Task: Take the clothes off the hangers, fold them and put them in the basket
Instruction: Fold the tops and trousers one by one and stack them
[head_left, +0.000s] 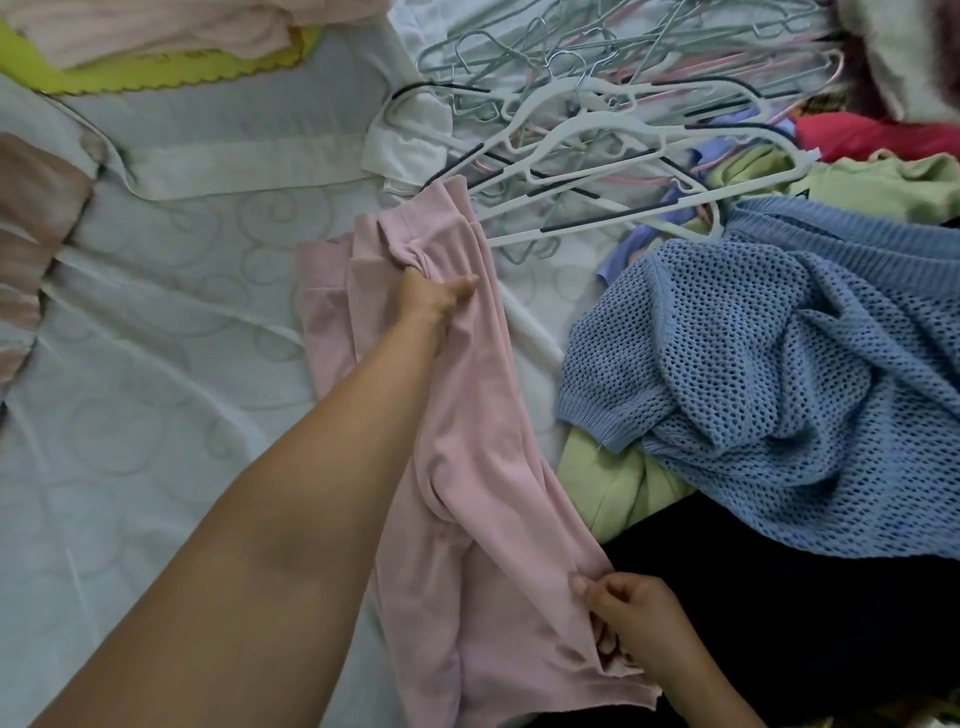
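A pale pink garment (467, 415) is stretched lengthwise over the white bed between my two hands. My left hand (431, 296) grips a bunched fold near its far end. My right hand (623, 618) pinches its near edge between thumb and fingers. A heap of bare hangers (597, 135), white, grey-green and pink, lies just beyond the garment. A yellow-green basket (156, 70) stands at the top left with pink fabric (156, 26) inside.
A blue open-knit sweater (779, 374) is crumpled at the right over light green clothes (613, 488). More green (883, 182) and red clothes (872, 135) lie beyond it. A white garment with a button (218, 166) lies spread at the left. Dark fabric (779, 623) covers the bottom right.
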